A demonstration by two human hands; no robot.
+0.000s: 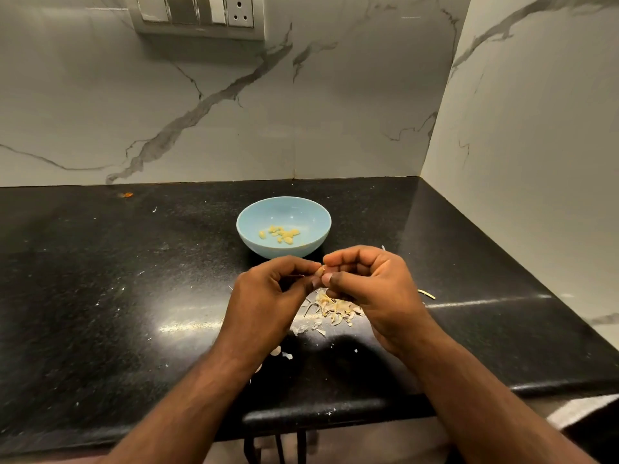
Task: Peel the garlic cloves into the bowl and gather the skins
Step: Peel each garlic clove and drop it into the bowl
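Both hands meet just above the counter in front of me: my left hand point(268, 289) has its fingers curled in, thumb and forefinger pinching one end of a garlic clove point(321, 271), and my right hand point(365, 283) pinches the other end, thumb on the near side, fingers curled over. I judge this to be mid-peel. To do it well I would keep the left pinch firm, work the right thumbnail under the loose skin and strip it away from me, staying over the skins point(335, 308) heaped on the black countertop point(100, 262) directly below, so fresh scraps land on the same pile. The blue bowl point(311, 242) sits just beyond my fingertips with peeled cloves point(281, 233) at its bottom, so the drop is short. Only a sliver of the held clove shows between the fingertips; I cannot tell how much skin remains on it. My right hand covers part of the heap, and whether it hides more unpeeled cloves is unclear, possibly so.
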